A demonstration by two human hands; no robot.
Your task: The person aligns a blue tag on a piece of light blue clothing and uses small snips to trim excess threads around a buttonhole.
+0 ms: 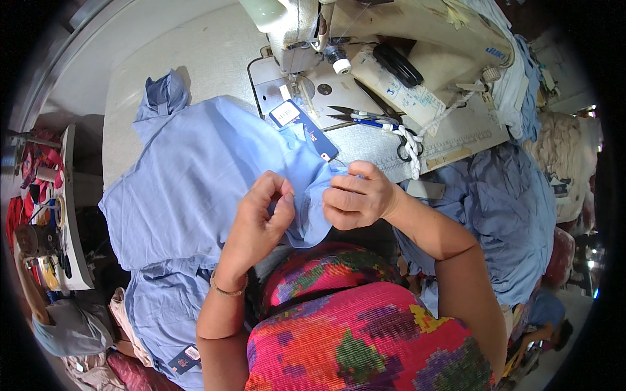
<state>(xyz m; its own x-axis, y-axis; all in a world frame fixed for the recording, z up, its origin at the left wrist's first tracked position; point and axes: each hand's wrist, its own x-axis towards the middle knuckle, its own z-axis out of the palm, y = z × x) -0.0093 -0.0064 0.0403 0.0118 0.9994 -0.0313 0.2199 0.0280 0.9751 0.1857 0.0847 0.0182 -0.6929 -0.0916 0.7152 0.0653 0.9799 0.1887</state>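
Note:
A light blue shirt (pixel 189 163) is spread over the pale sewing table, its collar toward the far left, and hangs over the near edge. My right hand (pixel 355 199) is closed on the gathered cloth at the shirt's right end. My left hand (pixel 261 212) is curled over the same garment, thumb and forefinger drawn together; whatever is between them is too small to make out. A dark blue tag (pixel 319 142) and a white-labelled tag (pixel 285 115) lie by the cloth, just beyond my hands.
The sewing machine (pixel 293 39) stands at the far side, its needle above the metal plate. Black scissors (pixel 365 116) with white wrapped cord (pixel 415 153) lie right of the tags. Blue garments are piled at right (pixel 482 208) and lower left (pixel 163 306). People sit at both sides.

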